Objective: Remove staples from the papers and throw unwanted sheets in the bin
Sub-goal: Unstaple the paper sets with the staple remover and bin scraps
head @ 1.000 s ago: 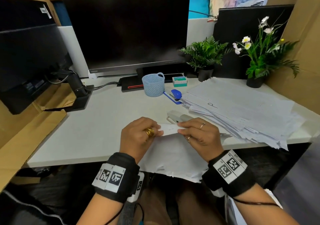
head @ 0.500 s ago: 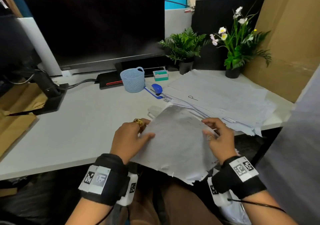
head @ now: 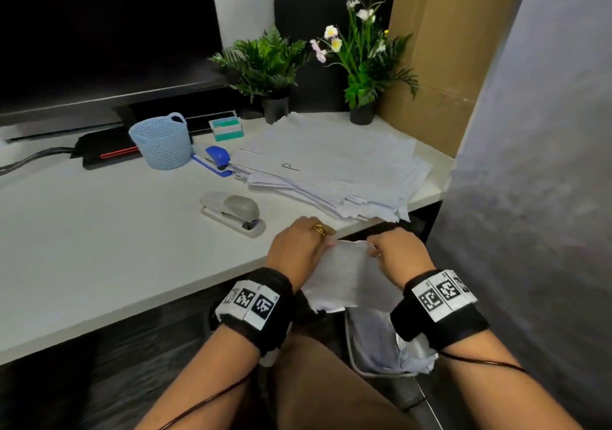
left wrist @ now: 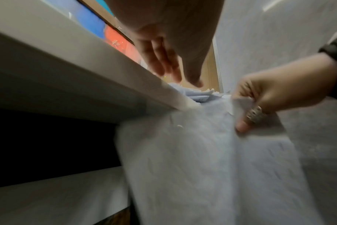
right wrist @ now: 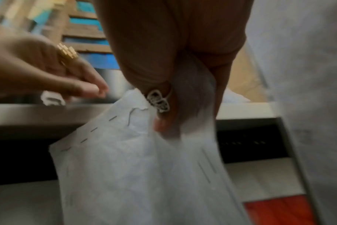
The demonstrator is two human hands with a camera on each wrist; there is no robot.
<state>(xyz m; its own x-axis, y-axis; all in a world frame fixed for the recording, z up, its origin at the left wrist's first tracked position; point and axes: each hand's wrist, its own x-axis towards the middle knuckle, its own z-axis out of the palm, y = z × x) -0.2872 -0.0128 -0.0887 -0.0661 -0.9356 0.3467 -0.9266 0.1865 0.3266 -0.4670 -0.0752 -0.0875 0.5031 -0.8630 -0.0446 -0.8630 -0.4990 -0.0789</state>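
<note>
Right hand (head: 395, 250) pinching top edge of crumpled white paper sheet (head: 347, 280); left hand (head: 299, 247) fingers straight, barely touching it. Sheet hanging off front edge of white worktop (head: 99, 247), above white-lined waste bin (head: 381, 346). Best lowered over bin mouth before release, avoiding drift. Counted: one held sheet, one paper stack (head: 328, 164), one grey stapler (head: 231, 212), one bin.

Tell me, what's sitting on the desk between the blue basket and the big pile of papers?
A blue stapler lies between the blue basket and the pile of papers; its far end tucks under the pile's edge. The head view shows it.
</note>
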